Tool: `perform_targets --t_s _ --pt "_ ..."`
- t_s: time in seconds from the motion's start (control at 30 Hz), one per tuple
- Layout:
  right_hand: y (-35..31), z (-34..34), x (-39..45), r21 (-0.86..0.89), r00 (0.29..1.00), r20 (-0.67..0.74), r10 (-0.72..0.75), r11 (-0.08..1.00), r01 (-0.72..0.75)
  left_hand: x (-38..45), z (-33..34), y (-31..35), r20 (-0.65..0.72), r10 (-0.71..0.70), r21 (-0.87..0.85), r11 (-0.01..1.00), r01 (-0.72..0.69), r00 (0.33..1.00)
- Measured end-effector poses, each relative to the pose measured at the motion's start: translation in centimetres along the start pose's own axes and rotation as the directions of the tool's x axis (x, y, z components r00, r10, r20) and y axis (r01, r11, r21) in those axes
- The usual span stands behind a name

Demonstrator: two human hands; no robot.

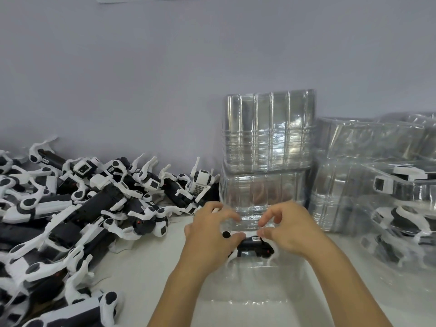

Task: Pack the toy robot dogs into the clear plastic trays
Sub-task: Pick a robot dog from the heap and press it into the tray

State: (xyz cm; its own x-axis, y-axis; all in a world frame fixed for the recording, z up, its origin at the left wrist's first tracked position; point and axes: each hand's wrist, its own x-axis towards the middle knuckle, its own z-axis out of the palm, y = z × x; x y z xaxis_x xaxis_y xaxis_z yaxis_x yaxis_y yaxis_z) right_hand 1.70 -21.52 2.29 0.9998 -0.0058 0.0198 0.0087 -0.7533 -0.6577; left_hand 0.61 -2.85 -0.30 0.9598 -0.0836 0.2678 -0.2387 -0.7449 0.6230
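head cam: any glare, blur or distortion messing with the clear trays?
Head view: bright glare streaks on the upright tray stack; the tray under both hands is nearly invisible against the white table; packed trays at right are smeared and soft; wide-angle stretch at the edges; lighting is even, with soft shadows.

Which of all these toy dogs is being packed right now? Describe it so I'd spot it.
Start at the tall stack of clear trays against the wall. Just in front, the left hand and right hand hold one toy robot dog. Unlike the loose pile at left, it sits alone.
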Motion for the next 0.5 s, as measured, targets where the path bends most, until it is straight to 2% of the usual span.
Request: perform_targets --t_s 0.1,0.2,0.33,0.5 --pt "0.5 -0.4 0.1 0.067 0.998 0.018 -0.055 0.996 0.053 0.0 0.2 0.6 0.015 0.213 0.152 0.965 -0.213 0.977" --pt "1.0 -0.7 0.3 0.120 0.995 -0.001 -0.102 0.988 0.101 -0.1 0.7 1.4 0.041 0.300 0.169 0.938 -0.302 0.953" --pt "1.2 -0.5 0.4 0.100 0.992 -0.006 -0.128 0.987 0.128 -0.1 1.4 2.3 0.092 0.250 0.175 0.949 -0.263 0.964" --pt "1.2 -0.3 0.5 0.097 0.991 0.005 -0.132 0.987 0.130 -0.1 1.5 2.2 0.088 0.173 0.133 0.974 -0.184 0.981"
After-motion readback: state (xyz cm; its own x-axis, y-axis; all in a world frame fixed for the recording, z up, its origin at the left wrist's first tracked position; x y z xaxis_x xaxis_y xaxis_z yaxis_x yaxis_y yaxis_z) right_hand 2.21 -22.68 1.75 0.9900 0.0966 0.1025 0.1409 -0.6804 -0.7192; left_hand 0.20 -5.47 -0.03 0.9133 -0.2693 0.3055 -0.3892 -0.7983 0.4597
